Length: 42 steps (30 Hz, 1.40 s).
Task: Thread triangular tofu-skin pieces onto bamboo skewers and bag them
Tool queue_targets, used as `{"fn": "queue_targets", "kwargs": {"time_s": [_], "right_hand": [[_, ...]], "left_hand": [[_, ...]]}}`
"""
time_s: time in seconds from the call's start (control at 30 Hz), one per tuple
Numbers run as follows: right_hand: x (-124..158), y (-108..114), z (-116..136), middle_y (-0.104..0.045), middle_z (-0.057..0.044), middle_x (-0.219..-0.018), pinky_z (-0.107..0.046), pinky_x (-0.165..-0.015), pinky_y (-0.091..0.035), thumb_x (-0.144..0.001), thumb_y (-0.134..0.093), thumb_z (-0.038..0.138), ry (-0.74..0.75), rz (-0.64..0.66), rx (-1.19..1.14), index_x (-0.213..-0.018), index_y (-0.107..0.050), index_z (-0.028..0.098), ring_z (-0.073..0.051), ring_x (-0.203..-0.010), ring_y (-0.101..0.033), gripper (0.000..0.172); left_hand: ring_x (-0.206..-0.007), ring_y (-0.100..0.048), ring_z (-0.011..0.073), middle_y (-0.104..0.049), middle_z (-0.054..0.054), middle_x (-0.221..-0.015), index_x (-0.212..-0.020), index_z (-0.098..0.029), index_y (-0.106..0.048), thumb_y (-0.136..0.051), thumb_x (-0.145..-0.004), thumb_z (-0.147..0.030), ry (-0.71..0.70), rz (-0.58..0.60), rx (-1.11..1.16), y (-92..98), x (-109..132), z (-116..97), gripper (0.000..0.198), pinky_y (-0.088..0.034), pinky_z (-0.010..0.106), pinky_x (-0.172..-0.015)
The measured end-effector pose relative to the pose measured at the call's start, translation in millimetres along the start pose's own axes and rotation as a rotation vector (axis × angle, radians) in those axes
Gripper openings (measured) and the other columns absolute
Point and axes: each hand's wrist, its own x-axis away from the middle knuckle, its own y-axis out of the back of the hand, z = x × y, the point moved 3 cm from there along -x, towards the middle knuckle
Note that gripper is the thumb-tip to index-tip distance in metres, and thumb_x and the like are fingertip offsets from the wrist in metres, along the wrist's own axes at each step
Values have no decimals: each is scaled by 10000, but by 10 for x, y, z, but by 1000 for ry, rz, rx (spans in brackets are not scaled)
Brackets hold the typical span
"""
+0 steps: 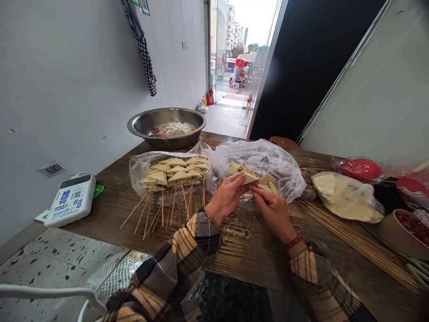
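Note:
Between the thumb and fingers of my left hand is a pale folded tofu-skin triangle. My right hand is closed in a pinch just below it, near the left fingertips; what it holds is hidden. Behind both hands, loose tofu-skin pieces lie in an open clear plastic bag. To the left, stacked tofu-skin triangles on skewers rest on another plastic bag, their bamboo sticks pointing toward me.
A steel basin with skewers inside stands at the back left. Long bamboo skewers lie at the right, beside a bag of pale sheets and a bowl of red food. A white device sits at the left edge of the wooden table.

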Motion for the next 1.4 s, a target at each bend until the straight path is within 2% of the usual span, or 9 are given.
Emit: {"fn": "queue_targets", "kwargs": {"time_s": [0.27, 0.53, 0.87, 1.2, 1.4], "right_hand": [[-1, 10, -13, -750, -42, -1003, -431, -810, -558, -875, -537, 307, 8, -2, 30, -1020, -735, 249, -238, -890, -705, 251], [0, 1, 26, -741, -47, -1038, -436, -812, -558, -883, -528, 312, 16, 1, 21, -1054, -725, 253, -239, -902, -704, 267], [-11, 11, 12, -742, -41, -1033, -425, -809, -558, -886, -531, 310, 28, 4, 12, -1051, -728, 250, -236, -904, -703, 264], [-18, 18, -6, -752, -40, -861, -388, -742, -538, -875, -523, 336, -12, 15, 20, -1003, -738, 240, -226, -780, -687, 268], [-31, 20, 40, -676, -19, -681, -304, -625, -475, -882, -513, 352, -22, 10, 47, -895, -705, 190, -171, -626, -605, 252]], "left_hand": [[-947, -669, 237, -724, 131, -897, -870, -108, -707, -701, -772, -356, 19, 42, 4, -1, -4, 49, 266, -460, 357, -926], [-927, -677, 242, -720, 120, -889, -869, -118, -695, -733, -732, -356, 0, -28, -26, -18, 7, -1, 277, -480, 346, -878], [-979, -662, 246, -717, 116, -920, -859, -120, -695, -701, -765, -347, -22, -6, -12, -17, -4, 13, 246, -483, 350, -892], [-984, -659, 236, -721, 102, -909, -876, -134, -702, -694, -767, -343, -17, -3, -24, -39, 0, 48, 237, -481, 335, -892], [-947, -668, 227, -718, 110, -905, -855, -119, -689, -705, -754, -373, 4, 2, -33, -72, 17, 61, 274, -478, 321, -878]]}}
